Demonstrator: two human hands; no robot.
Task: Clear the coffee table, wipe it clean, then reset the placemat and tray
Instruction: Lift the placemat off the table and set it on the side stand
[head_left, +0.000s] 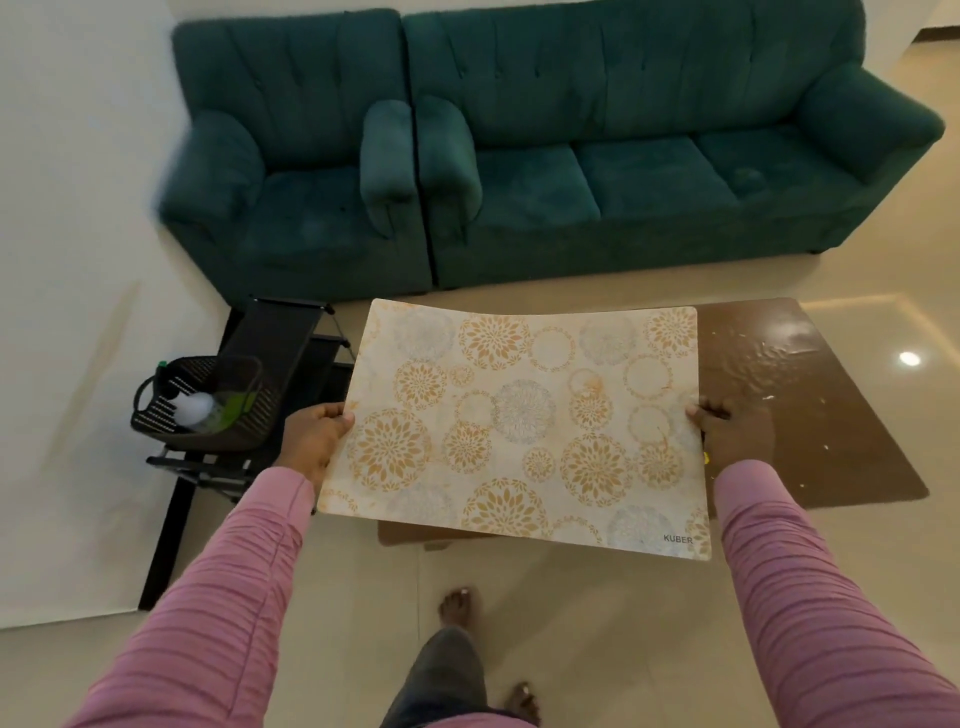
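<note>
placemat (519, 426), floral print: you held it raised over the brown coffee table (810, 405), covering the table's left part. your left hand (314, 441) gripped its left edge and your right hand (732, 436) its right edge, the fingers under the mat hidden. basket (208, 410) at left: contents were too blurred to name.

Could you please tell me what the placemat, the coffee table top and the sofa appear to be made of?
The placemat: probably thin flexible vinyl or plastic, matte printed; its far edge bows while held. The coffee table: likely glossy brown laminate or varnished wood; it mirrors light. The sofa: seemingly green velvet-like fabric; soft, uneven nap.
</note>
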